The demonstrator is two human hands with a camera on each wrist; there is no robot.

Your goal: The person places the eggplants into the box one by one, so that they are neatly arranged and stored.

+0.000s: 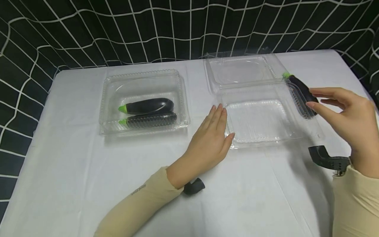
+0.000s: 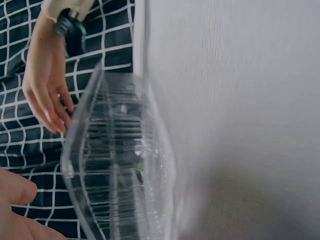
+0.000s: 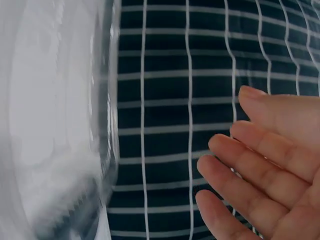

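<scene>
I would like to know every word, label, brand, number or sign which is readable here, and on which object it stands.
Left sleeve: small dark lettering, too small and blurred to read.
Left clear container: no readable text.
Right clear container: no readable text.
Elsewhere: nothing readable.

We are listing: clear container (image 1: 257,122), lying open on bench (image 1: 251,191); black, green-stemmed eggplant (image 1: 300,86), slanting at its right side.
</scene>
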